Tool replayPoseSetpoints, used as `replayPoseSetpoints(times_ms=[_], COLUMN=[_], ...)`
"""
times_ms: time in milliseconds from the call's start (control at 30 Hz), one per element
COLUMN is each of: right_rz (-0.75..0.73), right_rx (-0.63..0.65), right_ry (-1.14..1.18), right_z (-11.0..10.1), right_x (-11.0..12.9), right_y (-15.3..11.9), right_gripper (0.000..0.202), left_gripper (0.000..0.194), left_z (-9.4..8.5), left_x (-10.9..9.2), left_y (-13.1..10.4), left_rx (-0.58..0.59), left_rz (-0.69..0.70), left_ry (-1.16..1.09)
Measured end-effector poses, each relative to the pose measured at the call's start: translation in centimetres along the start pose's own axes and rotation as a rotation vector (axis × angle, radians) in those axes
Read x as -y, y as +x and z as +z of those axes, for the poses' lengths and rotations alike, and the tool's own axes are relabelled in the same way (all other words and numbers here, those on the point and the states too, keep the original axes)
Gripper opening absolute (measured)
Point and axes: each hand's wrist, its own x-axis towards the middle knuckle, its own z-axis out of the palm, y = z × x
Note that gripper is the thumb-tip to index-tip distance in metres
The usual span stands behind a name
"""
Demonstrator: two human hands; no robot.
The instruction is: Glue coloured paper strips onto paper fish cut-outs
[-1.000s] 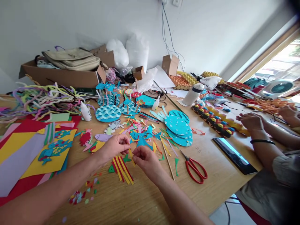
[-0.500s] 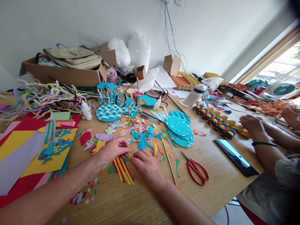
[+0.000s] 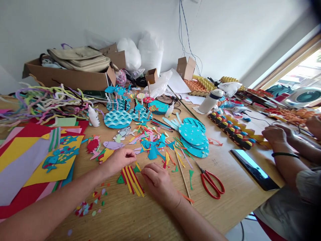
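Note:
My left hand (image 3: 122,159) is closed in a pinch above the top of a row of red and yellow paper strips (image 3: 132,180). What lies between its fingertips is too small to make out. A short yellow paper strip (image 3: 138,167) slants between my two hands, its lower end at the fingertips of my right hand (image 3: 157,182), which is also pinched. Left of the striped row lies a green paper fish head (image 3: 120,179). Tiny paper bits (image 3: 86,208) are scattered nearer me. Red-handled scissors (image 3: 212,182) rest open on the right, beside a thin wooden stick (image 3: 184,177).
Paper scraps (image 3: 152,147) and blue discs (image 3: 193,137) spread beyond my hands. Coloured sheets (image 3: 25,157) stack at left. Glue bottles (image 3: 93,116), pipe cleaners (image 3: 50,100) and a cardboard box (image 3: 70,77) stand behind. A tablet (image 3: 253,169) lies near another person's arms (image 3: 283,150).
My hands have drawn slightly apart, the left upward, so more of the short yellow strip shows between them. The view has shifted slightly. The striped row stays in place.

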Motion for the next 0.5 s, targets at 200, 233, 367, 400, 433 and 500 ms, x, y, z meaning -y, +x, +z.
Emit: replayPoseSetpoints(times_ms=[200, 233, 367, 400, 433, 500], right_rz=[0.009, 0.011, 0.011, 0.009, 0.007, 0.000], right_rx=[0.096, 0.102, 0.135, 0.141, 0.147, 0.155], right_ry=[-0.114, -0.128, -0.153, -0.153, -0.152, -0.143], right_z=[0.4, 0.6, 1.1, 1.1, 1.1, 1.1], right_x=[0.2, 0.2, 0.2, 0.2, 0.2, 0.3], right_y=[-0.3, -0.4, -0.4, -0.5, -0.4, -0.4], right_gripper=[0.020, 0.020, 0.018, 0.017, 0.017, 0.017], left_gripper=[0.009, 0.010, 0.012, 0.013, 0.013, 0.013], left_z=[0.1, 0.1, 0.2, 0.2, 0.2, 0.2], left_x=[0.5, 0.5, 0.4, 0.4, 0.5, 0.7], left_y=[0.1, 0.1, -0.2, -0.2, -0.3, -0.4], left_rx=[-0.042, -0.043, -0.038, -0.037, -0.036, -0.033], left_rz=[0.085, 0.099, 0.131, 0.133, 0.133, 0.128], left_ry=[0.212, 0.236, 0.309, 0.321, 0.330, 0.339])
